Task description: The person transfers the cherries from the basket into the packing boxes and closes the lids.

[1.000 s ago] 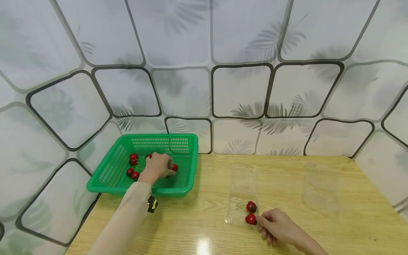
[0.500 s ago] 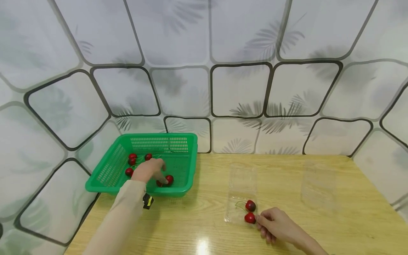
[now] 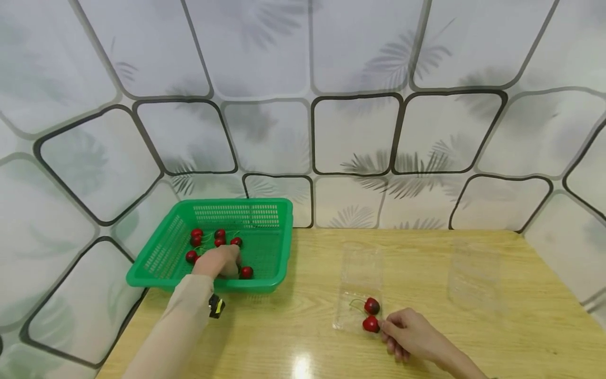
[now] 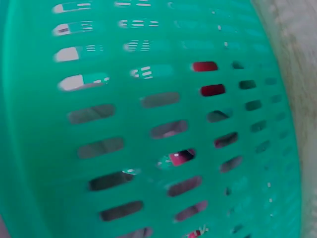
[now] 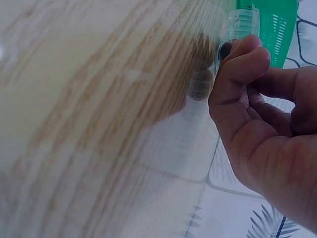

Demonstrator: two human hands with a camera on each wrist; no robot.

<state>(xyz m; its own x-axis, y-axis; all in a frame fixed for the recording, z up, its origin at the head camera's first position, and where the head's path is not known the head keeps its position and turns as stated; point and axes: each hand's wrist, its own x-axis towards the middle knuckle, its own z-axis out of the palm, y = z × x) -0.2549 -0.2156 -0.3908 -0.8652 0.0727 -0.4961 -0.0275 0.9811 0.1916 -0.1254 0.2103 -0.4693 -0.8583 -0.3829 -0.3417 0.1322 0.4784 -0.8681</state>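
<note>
My left hand (image 3: 219, 261) reaches down into a green plastic basket (image 3: 279, 273), its fingertips hidden behind the hand. Right beside those fingers lies a red cherry (image 3: 246, 272); whether they grip anything I cannot tell. More cherries (image 3: 220, 238) with green stems lie farther back in the basket. In the left wrist view the slotted basket wall (image 4: 124, 114) covers nearly everything, with bits of red showing through. At the right, a clear plastic clamshell box (image 3: 347, 310) lies unfolded, holding two cherries (image 3: 371, 315). My right hand (image 3: 412, 334) pinches its near right edge between thumb and fingers.
Another clear plastic box (image 3: 473, 279) stands farther right on the wooden table (image 3: 293, 326). Patterned wall covering (image 3: 355, 137) rises directly behind the table and along both sides. The basket sits at the table's back left, close to the wall.
My left hand has moved left and nearer within the basket, and cherries beside its fingers have shifted toward the near wall. The right hand has stayed at the box.
</note>
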